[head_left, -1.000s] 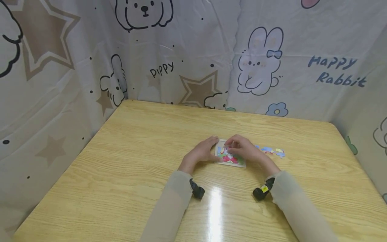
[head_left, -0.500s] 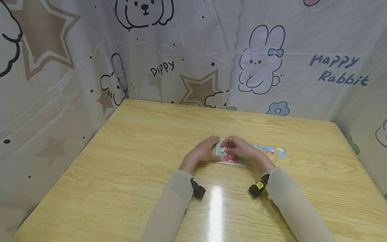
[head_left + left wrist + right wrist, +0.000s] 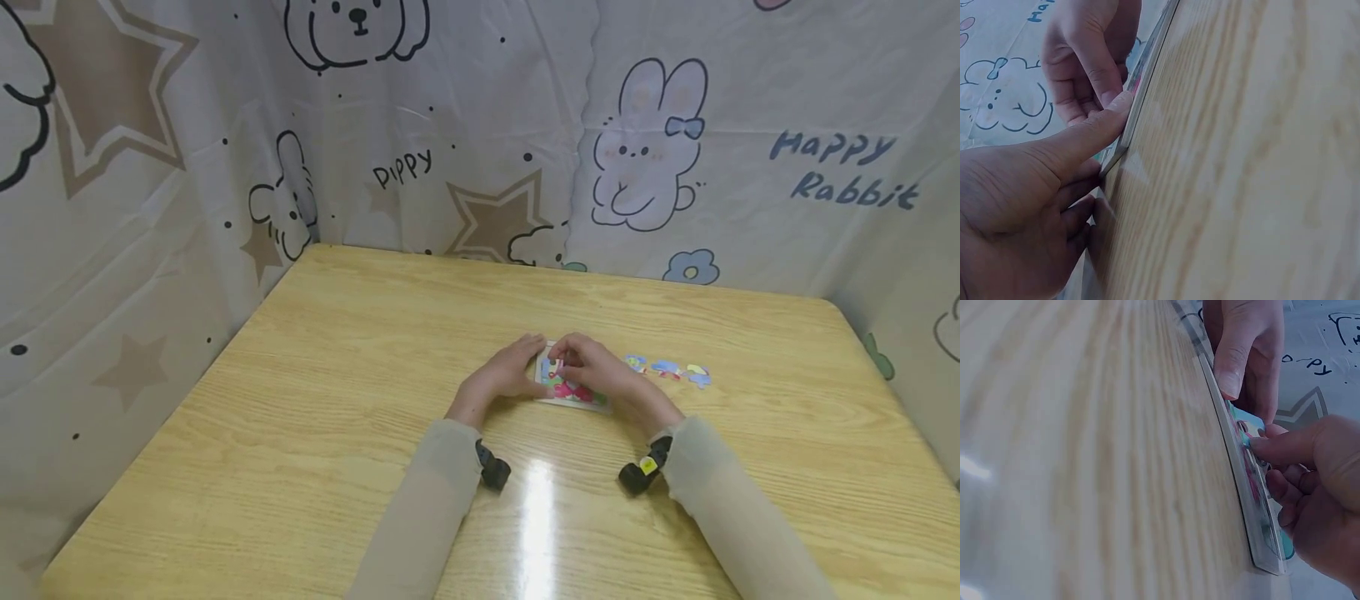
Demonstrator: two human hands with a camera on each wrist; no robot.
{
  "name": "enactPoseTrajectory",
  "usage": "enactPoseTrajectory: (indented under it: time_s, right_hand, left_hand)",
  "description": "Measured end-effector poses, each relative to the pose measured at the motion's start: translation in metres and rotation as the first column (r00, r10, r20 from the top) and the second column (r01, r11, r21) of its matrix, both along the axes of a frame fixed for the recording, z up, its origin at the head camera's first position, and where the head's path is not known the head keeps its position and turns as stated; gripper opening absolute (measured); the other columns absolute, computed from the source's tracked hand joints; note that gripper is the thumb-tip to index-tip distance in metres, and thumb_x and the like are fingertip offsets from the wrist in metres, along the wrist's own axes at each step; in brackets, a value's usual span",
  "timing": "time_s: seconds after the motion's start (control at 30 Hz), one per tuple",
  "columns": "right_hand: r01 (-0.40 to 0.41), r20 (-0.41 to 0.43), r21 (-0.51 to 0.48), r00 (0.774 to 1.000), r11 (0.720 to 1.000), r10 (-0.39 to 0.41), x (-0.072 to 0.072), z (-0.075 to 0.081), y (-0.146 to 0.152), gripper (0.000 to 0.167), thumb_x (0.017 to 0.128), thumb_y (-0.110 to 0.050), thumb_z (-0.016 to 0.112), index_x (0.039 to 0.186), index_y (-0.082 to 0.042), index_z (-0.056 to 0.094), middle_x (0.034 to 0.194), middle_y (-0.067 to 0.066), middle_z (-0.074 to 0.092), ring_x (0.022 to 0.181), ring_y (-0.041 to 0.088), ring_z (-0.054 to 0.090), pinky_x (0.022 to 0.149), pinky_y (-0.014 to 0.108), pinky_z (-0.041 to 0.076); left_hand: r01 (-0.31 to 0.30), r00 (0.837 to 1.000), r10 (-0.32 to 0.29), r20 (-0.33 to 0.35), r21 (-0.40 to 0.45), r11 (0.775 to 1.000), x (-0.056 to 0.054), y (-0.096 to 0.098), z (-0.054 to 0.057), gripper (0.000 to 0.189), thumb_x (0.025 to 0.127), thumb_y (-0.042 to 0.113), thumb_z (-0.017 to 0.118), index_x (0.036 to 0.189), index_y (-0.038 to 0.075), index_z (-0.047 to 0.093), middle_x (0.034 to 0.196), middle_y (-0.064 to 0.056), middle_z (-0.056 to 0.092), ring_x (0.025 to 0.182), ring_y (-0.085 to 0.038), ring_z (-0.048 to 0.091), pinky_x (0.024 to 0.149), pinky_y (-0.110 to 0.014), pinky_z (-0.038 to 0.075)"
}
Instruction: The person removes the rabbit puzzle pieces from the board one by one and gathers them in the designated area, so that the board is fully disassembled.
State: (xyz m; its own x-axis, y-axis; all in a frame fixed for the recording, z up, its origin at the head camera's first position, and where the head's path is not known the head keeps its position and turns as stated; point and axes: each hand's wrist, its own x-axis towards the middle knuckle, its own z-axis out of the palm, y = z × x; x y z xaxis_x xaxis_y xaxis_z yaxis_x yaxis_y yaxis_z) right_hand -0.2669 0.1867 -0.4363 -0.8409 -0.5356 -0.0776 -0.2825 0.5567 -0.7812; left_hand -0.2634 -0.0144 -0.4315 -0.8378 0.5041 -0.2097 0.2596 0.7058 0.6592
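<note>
A small jigsaw puzzle board (image 3: 574,406) with a pale frame and a pink, green and blue picture lies flat on the table. My left hand (image 3: 498,375) holds the frame at its left side, the thumb on the near edge and the fingers at the far corner. Over the picture, my right hand (image 3: 600,371) pinches a light-blue jigsaw piece (image 3: 1249,417) between thumb and fingers. In the right wrist view this piece sits tilted at the board's surface, close to the left thumb. My right hand hides part of the picture.
Three loose jigsaw pieces, a left one (image 3: 635,363), a middle one (image 3: 666,368) and a right one (image 3: 698,377), lie in a row right of the board. A printed curtain (image 3: 420,125) stands behind the wooden table (image 3: 360,350).
My right hand has shifted slightly left over the board during the first half second, uncovering more of the leftmost loose piece. Since then it has barely moved. My left hand stays on the frame.
</note>
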Motion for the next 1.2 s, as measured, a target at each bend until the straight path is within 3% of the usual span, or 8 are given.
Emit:
enactPoseTrajectory:
  time_s: [0.13,0.27,0.4,0.53,0.6,0.8,1.2]
  right_hand:
    - [0.020,-0.024,-0.013,1.000,1.000,-0.021,0.003,-0.001,-0.002,0.021,0.097,0.001,0.053,0.118,0.001,0.055,0.110,0.017,0.055,0.096,0.022,0.053,0.077,0.021,0.048]
    - [0.020,-0.115,0.004,0.993,1.000,-0.020,0.006,0.000,-0.005,0.019,0.096,0.003,0.053,0.114,-0.001,0.057,0.110,0.015,0.056,0.100,0.023,0.056,0.082,0.027,0.051]
    - [-0.014,-0.250,0.012,0.968,1.000,0.016,0.008,0.002,-0.008,0.018,0.094,0.007,0.054,0.109,-0.001,0.059,0.108,0.014,0.059,0.103,0.028,0.062,0.089,0.039,0.056]
    - [-0.047,-0.332,0.003,0.942,0.999,0.045,0.008,0.003,-0.010,0.019,0.092,0.011,0.054,0.106,0.000,0.060,0.106,0.016,0.060,0.104,0.034,0.063,0.092,0.047,0.056]
    - [-0.037,-0.323,-0.003,0.946,0.999,0.034,0.009,0.003,-0.009,0.019,0.092,0.011,0.053,0.106,0.000,0.060,0.107,0.016,0.060,0.104,0.035,0.064,0.090,0.047,0.057]
    - [0.077,-0.196,-0.019,0.977,0.997,-0.080,0.013,0.001,0.003,0.017,0.096,0.003,0.054,0.110,-0.003,0.062,0.115,0.016,0.061,0.105,0.033,0.064,0.085,0.040,0.057]
    - [0.176,-0.144,0.025,0.975,0.984,-0.170,0.021,0.002,0.031,0.019,0.097,0.000,0.052,0.111,-0.007,0.062,0.119,0.013,0.061,0.109,0.031,0.060,0.096,0.046,0.052]
  left_hand:
    - [0.002,1.000,-0.002,-0.005,0.003,1.000,0.000,0.000,0.000,0.089,0.084,0.031,0.077,0.155,0.012,0.027,0.165,-0.006,0.020,0.154,-0.024,0.014,0.127,-0.040,0.017]
    - [0.001,1.000,-0.002,-0.008,-0.002,1.000,0.000,0.000,-0.001,0.089,0.084,0.031,0.077,0.155,0.012,0.027,0.165,-0.006,0.020,0.155,-0.024,0.013,0.128,-0.040,0.016]
    - [0.003,1.000,-0.003,-0.009,-0.002,1.000,-0.001,0.000,0.000,0.089,0.084,0.030,0.078,0.155,0.012,0.028,0.165,-0.006,0.021,0.155,-0.024,0.014,0.127,-0.039,0.016]
    - [0.013,1.000,-0.013,-0.021,-0.003,1.000,-0.002,0.000,0.000,0.088,0.083,0.029,0.078,0.154,0.011,0.029,0.164,-0.007,0.023,0.154,-0.024,0.015,0.127,-0.039,0.018]
    - [0.016,1.000,-0.016,-0.023,-0.001,1.000,-0.002,0.000,0.000,0.088,0.083,0.029,0.078,0.154,0.010,0.029,0.164,-0.007,0.023,0.154,-0.025,0.015,0.127,-0.039,0.018]
    - [0.002,1.000,-0.002,-0.008,0.004,1.000,-0.001,0.000,-0.003,0.088,0.085,0.031,0.077,0.155,0.011,0.028,0.165,-0.005,0.020,0.155,-0.023,0.012,0.128,-0.039,0.015]
    - [-0.017,1.000,0.017,-0.005,0.007,1.000,-0.001,0.001,-0.005,0.089,0.084,0.033,0.077,0.155,0.013,0.027,0.165,-0.002,0.019,0.155,-0.021,0.012,0.128,-0.038,0.014]
